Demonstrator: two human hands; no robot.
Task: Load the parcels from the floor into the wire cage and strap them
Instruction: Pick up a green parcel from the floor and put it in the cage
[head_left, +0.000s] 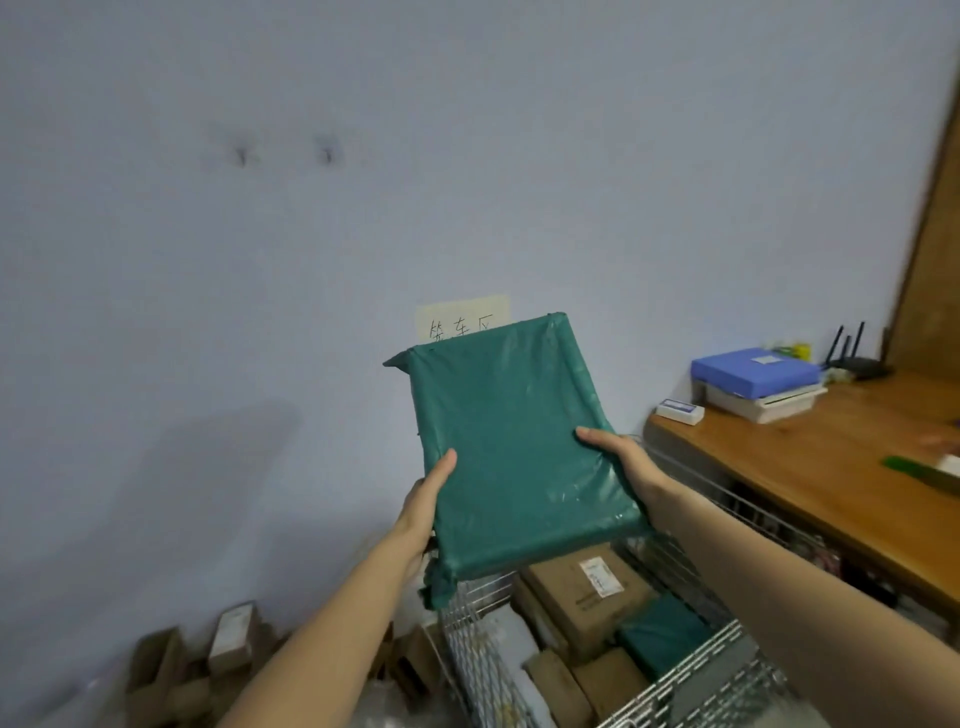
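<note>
Head view: left hand (423, 499) and right hand (621, 460) clamp the green parcel (511, 436) by its side edges, thumbs on top. Directly below the grip sits the wire cage (675, 680). Film wrap likely slippery, contents apparently stiff and light; hold the edges.

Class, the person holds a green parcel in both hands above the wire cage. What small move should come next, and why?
Probably lower the green parcel down into the wire cage. The left hand and right hand grip its sides, it hangs just over the cage's open top, and the cardboard box below offers a flat place to rest it.
</note>
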